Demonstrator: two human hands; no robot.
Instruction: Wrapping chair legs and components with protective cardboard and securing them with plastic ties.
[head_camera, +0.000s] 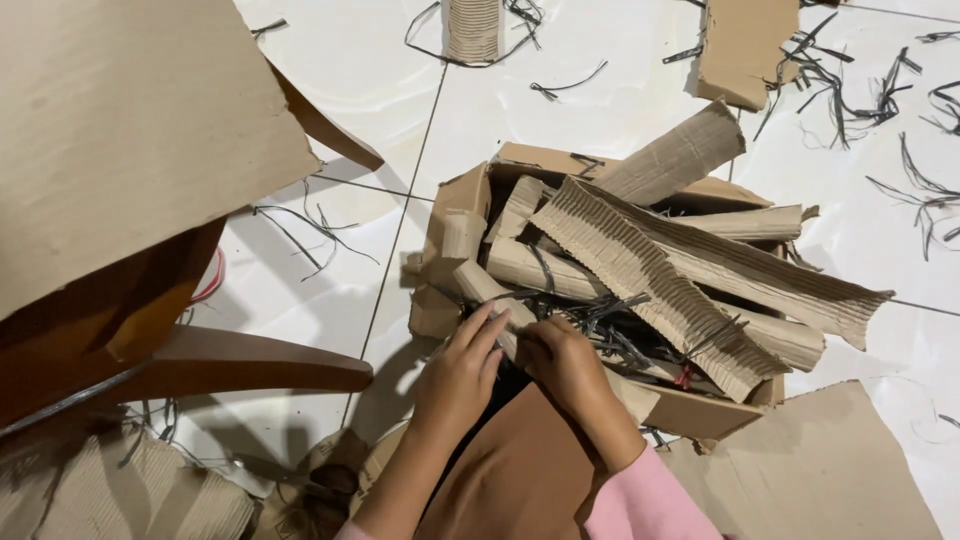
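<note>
A brown cardboard box (462, 195) sits on the white tiled floor, stuffed with rolled and torn strips of corrugated cardboard (650, 275) and thin black strands (610, 320). Both my hands are at the box's near edge. My left hand (458, 375) rests its fingers on a rolled cardboard piece (478, 283). My right hand (567, 362), in a pink sleeve, is curled on the same roll beside the black strands. A flat brown cardboard sheet (510, 470) lies below my wrists.
A large cardboard sheet (130, 130) lies over a wooden chair (240, 362) at left. More cardboard pieces (745, 45) and black strands (850, 90) are scattered on the floor at the top and right. Another flat sheet (830, 470) lies at bottom right.
</note>
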